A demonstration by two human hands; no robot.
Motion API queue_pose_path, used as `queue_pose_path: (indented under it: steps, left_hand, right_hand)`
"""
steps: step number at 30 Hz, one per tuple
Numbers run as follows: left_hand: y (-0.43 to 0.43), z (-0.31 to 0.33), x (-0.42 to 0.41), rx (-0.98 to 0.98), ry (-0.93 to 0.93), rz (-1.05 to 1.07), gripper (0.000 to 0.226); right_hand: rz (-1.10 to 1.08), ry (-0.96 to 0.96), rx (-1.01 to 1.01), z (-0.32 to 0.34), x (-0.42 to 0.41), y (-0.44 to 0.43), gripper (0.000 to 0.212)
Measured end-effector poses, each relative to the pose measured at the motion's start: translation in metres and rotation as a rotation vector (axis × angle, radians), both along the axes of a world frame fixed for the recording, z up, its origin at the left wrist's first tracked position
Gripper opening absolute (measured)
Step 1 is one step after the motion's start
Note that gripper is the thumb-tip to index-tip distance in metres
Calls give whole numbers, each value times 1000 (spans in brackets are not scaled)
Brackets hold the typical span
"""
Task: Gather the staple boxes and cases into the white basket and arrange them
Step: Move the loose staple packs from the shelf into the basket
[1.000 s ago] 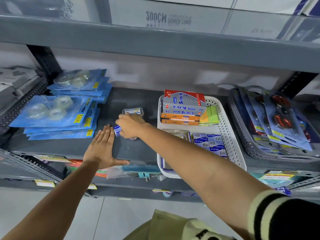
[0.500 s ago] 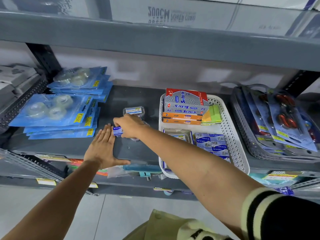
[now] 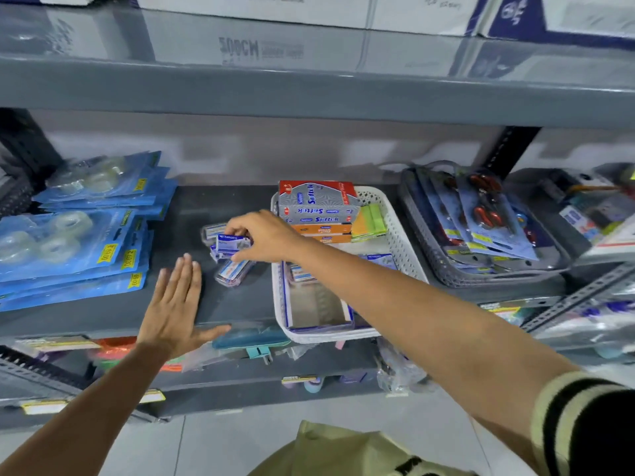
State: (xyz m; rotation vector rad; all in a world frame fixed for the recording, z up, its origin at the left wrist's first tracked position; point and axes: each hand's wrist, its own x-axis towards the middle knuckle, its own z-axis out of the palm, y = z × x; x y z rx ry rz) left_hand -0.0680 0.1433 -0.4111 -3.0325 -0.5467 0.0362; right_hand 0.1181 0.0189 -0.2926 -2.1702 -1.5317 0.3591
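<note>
My right hand (image 3: 263,239) is shut on a small blue staple box (image 3: 233,242), held just above the dark shelf, left of the white basket (image 3: 400,235). Under it lie another blue box (image 3: 217,253) and a clear plastic staple case (image 3: 234,271); a second clear case (image 3: 212,231) sits behind. My left hand (image 3: 175,304) rests flat and open on the shelf's front edge. In the basket stand stacked Softek boxes (image 3: 316,202), orange boxes, green pads, small blue boxes (image 3: 378,260) and an open tray box (image 3: 318,309).
Blue tape packs (image 3: 74,242) are piled on the shelf's left. A grey basket (image 3: 427,249) with carded scissors stands to the right of the white one. The upper shelf beam (image 3: 309,87) hangs overhead. More goods fill the shelf below.
My right hand has lifted a blue staple box off the shelf and shifted right toward the basket, uncovering the clear case beneath. The left hand stays flat on the shelf.
</note>
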Motion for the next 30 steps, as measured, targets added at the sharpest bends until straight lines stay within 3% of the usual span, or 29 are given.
queue_pose_path:
  steps: [3,9,13,19,25,30]
  left_hand:
    - [-26,1,11,6,6,-63,117]
    - [-62,3,54,3,-38,-183,124]
    - [-68,-5,61,-19,-13,-201,131]
    - [-72,-14,65,-20,-29,-227,128]
    - [-69,-21,62,-99,-140,-320,109]
    - [-67,-28,63,-150,-165,-290,111]
  right_hand:
    - [-35,0,-27,9,18,-37,40]
    - [-126,-85,-234,9,43,-114,47]
    - [-143,-40,-333,3,46,-158,49]
    - [-148,-88,-543,-12,37,-193,51]
    - [-100,-175,-618,-17,29,-199,47]
    - [-95,-154,-553,-21,26,-199,44]
